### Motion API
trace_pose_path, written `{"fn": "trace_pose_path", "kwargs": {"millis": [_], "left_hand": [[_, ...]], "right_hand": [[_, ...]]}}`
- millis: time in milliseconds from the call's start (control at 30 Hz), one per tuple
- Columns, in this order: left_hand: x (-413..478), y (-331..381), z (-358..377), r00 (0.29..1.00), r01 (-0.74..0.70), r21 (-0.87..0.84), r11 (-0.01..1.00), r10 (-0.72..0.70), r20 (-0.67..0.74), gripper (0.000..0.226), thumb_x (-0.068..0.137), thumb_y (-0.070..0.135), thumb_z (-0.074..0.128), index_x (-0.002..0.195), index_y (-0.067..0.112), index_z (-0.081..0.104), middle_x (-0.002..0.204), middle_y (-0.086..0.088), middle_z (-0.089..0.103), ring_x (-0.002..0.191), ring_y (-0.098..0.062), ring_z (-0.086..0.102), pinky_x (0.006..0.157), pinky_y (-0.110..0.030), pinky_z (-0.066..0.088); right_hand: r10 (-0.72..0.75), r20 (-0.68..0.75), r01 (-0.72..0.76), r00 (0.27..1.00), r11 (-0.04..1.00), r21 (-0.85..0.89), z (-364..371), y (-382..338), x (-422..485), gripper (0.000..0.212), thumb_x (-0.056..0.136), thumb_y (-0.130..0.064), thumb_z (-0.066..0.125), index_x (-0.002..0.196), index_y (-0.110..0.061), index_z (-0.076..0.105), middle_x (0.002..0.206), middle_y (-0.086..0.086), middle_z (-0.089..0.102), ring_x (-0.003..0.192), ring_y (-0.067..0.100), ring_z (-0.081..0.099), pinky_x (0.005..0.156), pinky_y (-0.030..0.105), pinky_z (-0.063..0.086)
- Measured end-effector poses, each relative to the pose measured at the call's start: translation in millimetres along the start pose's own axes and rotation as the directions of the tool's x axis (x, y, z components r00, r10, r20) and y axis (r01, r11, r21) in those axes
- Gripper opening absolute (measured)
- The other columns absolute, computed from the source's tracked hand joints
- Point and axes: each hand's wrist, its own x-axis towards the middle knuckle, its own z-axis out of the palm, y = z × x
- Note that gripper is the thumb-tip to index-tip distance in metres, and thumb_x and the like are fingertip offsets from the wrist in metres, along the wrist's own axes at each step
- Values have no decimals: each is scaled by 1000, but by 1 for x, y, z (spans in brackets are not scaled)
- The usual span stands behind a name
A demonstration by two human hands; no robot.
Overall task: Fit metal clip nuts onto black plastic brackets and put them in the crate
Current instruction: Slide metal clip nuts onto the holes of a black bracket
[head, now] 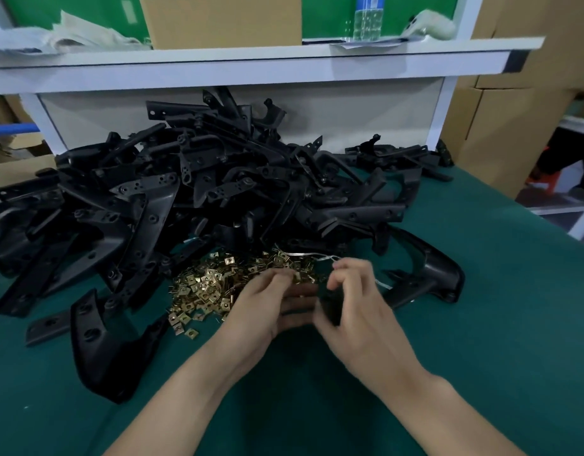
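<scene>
Forearms lie over the green bench (481, 357), and the two hands meet just ahead of them. The right hand (356, 311) is wrapped round a black bracket (330, 309), its fingers curled above the part; blur hides the fingertips. The left hand (264, 307) bends its fingers toward the same bracket, with thumb and forefinger close together at the edge of the nuts (211, 287). Whether it pinches a nut or only steadies the bracket cannot be told.

The nuts lie in a loose brass-coloured heap just beyond the hands. Each looks light, thin and springy, with folded metal edges. One is probably best pinched by its flat faces and slid mouth-first over a bracket tab, and being small and smooth it could slip. The bracket looks like stiff, light moulded plastic, so a grip on the thick body near the tab should keep it from twisting as the nut goes on.

A loose bracket (96, 340) lies apart at the left. Farther back a tangled pile (201, 185) of brackets covers the bench up to a white shelf (251, 60) carrying a cardboard box (218, 21). No crate is in view
</scene>
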Motion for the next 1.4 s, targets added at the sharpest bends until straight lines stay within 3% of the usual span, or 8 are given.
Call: {"fn": "trace_pose_path", "kwargs": {"millis": [100, 200, 333, 433, 533, 1000, 1267, 1400], "left_hand": [[-1, -7, 4, 999, 43, 62, 997, -43, -6, 15, 102, 13, 51, 98, 10, 65, 86, -8, 76, 73, -14, 73, 60, -28, 57], [-3, -9, 9, 999, 24, 67, 997, -26, 20, 17, 101, 13, 52, 91, 10, 64, 76, -2, 72, 67, -12, 70, 56, -24, 54], [-2, -11, 9, 1000, -10, 152, 988, 9, 7, 16, 102, 16, 52, 94, 12, 65, 76, 3, 72, 72, -11, 71, 60, -24, 55], [-3, -11, 8, 999, -20, 154, 988, 14, 40, 16, 102, 17, 53, 94, 12, 67, 79, 2, 73, 76, -13, 72, 63, -24, 55], [-4, -10, 8, 994, -28, 108, 994, 17, 105, 17, 102, 18, 54, 96, 8, 66, 83, -4, 74, 79, -17, 72, 66, -25, 57], [-1, -8, 2, 954, 111, -64, 992, -88, 286, 14, 87, 17, 68, 99, 11, 69, 90, -10, 70, 73, -15, 66, 65, -26, 57], [-1, -13, 3, 950, 22, 19, 1000, -27, 311, 17, 89, 12, 62, 101, 9, 73, 94, -10, 66, 79, -19, 64, 72, -29, 57], [-3, -16, 6, 956, -40, 75, 996, 16, 295, 29, 84, 14, 66, 113, 7, 67, 93, -11, 66, 81, -18, 64, 75, -30, 58]], "right_hand": [[56, 169, -90, 984, 976, 198, 3, -1, -4, 35, 92, -49, 58, 110, -35, 32, 140, -11, 30, 125, -8, 37, 93, 3, 35], [249, 26, -231, 968, 846, 481, -1, 3, 1, 19, 102, -30, 50, 121, -31, 44, 134, -19, 46, 130, -5, 47, 102, 21, 46], [362, 42, -360, 931, 897, 257, -8, 16, 8, 26, 103, -41, 40, 126, -39, 52, 116, -21, 63, 112, -9, 56, 87, 9, 44], [321, 143, -330, 936, 943, 47, -3, 19, 10, 37, 104, -47, 33, 104, -29, 65, 89, -10, 69, 88, 9, 62, 80, 29, 47], [267, 137, -287, 954, 946, 152, -1, 13, 9, 46, 103, -52, 30, 75, -24, 53, 65, -4, 59, 66, 15, 57, 64, 38, 44], [328, 95, -341, 940, 912, 226, -12, 33, 19, 38, 104, -48, 30, 73, -29, 43, 65, -6, 56, 60, 16, 53, 64, 44, 44], [336, 134, -357, 932, 914, 191, -7, 33, 20, 51, 104, -50, 32, 59, -29, 43, 60, -11, 59, 57, 14, 54, 63, 37, 40], [318, 134, -341, 939, 912, 230, -7, 33, 19, 55, 102, -54, 30, 59, -23, 41, 59, 2, 57, 53, 16, 51, 58, 32, 37]]}}
